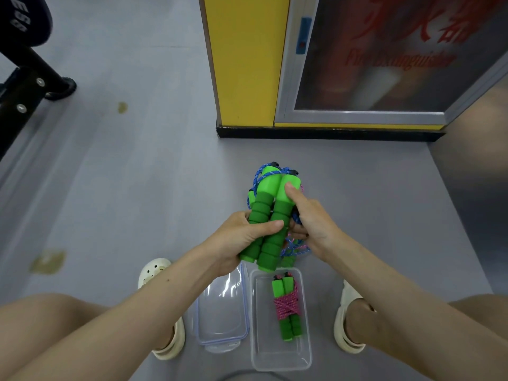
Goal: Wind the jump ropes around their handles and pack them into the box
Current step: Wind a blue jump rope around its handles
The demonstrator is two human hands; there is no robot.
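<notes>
Two green foam jump-rope handles (270, 215) lie side by side above the floor, gripped round their middle by my left hand (244, 237). Blue braided rope (257, 178) loops over their top ends and hangs behind them. My right hand (310, 218) pinches the rope beside the right handle, thumb pressed on that handle's upper part. Below my hands a clear plastic box (280, 361) stands on the floor. Inside it lies a wound jump rope (287, 307) with green handles and pink cord.
The box's clear lid (222, 312) lies on the floor just left of the box. My feet in cream sandals (346, 323) flank both. A yellow pillar (244, 59) and a fire extinguisher cabinet (384, 59) stand ahead; black gym equipment (27, 78) is at far left.
</notes>
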